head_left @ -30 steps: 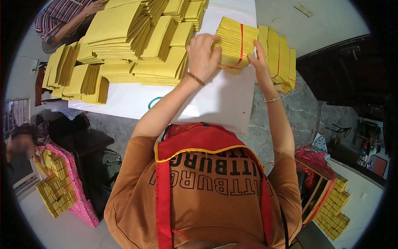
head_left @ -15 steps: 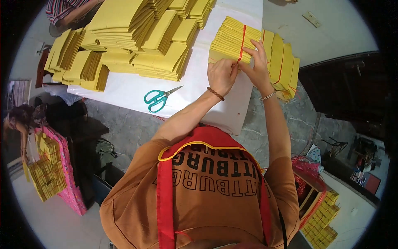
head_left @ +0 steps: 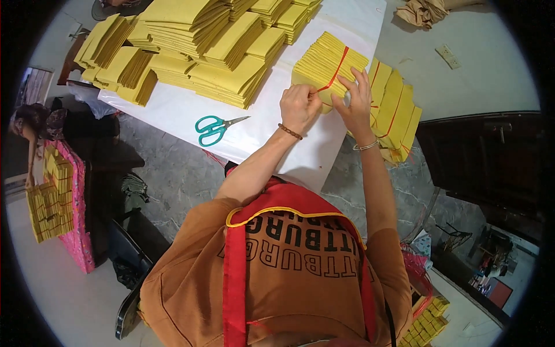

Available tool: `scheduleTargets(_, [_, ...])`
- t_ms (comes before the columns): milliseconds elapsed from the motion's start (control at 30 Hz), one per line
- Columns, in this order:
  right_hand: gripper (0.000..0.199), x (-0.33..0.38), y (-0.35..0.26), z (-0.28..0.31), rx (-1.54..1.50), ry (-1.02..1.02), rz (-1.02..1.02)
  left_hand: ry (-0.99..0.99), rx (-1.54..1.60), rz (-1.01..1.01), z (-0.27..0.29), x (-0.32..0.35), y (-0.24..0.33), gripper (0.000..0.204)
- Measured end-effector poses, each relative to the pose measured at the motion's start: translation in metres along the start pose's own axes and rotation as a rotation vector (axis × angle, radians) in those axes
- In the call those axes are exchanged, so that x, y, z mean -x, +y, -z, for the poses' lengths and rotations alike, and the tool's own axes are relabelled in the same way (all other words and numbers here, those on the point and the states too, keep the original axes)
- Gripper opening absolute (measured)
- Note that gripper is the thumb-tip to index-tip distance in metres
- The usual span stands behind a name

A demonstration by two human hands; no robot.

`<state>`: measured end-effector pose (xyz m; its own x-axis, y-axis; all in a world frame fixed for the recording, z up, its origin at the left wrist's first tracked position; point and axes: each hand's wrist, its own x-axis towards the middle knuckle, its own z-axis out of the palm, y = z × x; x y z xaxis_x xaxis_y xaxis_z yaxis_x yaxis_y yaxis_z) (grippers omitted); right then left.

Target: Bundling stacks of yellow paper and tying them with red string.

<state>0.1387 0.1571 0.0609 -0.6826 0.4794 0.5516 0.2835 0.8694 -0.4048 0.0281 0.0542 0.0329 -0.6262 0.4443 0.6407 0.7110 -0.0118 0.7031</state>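
A stack of folded yellow paper packets [head_left: 326, 61] stands on the white table with a red ribbon [head_left: 341, 63] around it. My left hand [head_left: 300, 107], closed in a pinch at the stack's near left corner, draws the ribbon's end taut. Against the near right side rests my right hand [head_left: 355, 104], its fingers spread and stretched over the packets, thumb near the ribbon. Teal-handled scissors [head_left: 214, 128] lie on the table left of my left forearm, blades a little apart.
Piles of loose yellow packets [head_left: 225, 75] cover the table's far left. Ribbon-tied bundles [head_left: 396, 110] stand beyond the table's right edge. At the far left a person [head_left: 29, 127] reaches toward more bundles on a pink-covered surface [head_left: 81, 231]. A dark chair [head_left: 130, 277] stands behind my left side.
My left hand has pulled the ribbon out to the left, away from my right hand. My right thumb and fingers have come away from the ribbon. The whole view has shifted a little.
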Motion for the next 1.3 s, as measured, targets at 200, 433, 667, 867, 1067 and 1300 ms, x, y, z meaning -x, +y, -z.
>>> scheduleTargets(200, [0.042, -0.001, -0.001, -0.002, 0.009, 0.033, -0.004, -0.030, 0.132, 0.259, -0.002, 0.000, 0.005, 0.008])
scheduleTargets(433, [0.040, 0.000, -0.004, -0.001, 0.001, 0.034, -0.023, -0.074, -0.008, 0.187, 0.014, -0.011, 0.005, 0.013])
scheduleTargets(667, [0.040, 0.001, -0.002, -0.004, -0.026, 0.058, -0.023, -0.137, -0.277, -0.072, 0.018, -0.019, 0.026, 0.027])
scheduleTargets(867, [0.040, 0.000, 0.000, -0.003, -0.053, 0.061, -0.017, -0.140, -0.349, -0.188, 0.020, -0.028, 0.017, 0.025])
scheduleTargets(1067, [0.040, 0.001, -0.003, -0.001, -0.050, 0.062, -0.033, -0.095, -0.320, -0.145, 0.014, -0.021, 0.005, 0.047])
scheduleTargets(1300, [0.040, 0.002, -0.003, -0.003, -0.076, 0.082, -0.037, -0.222, -0.134, 0.161, 0.012, 0.021, -0.012, 0.093])
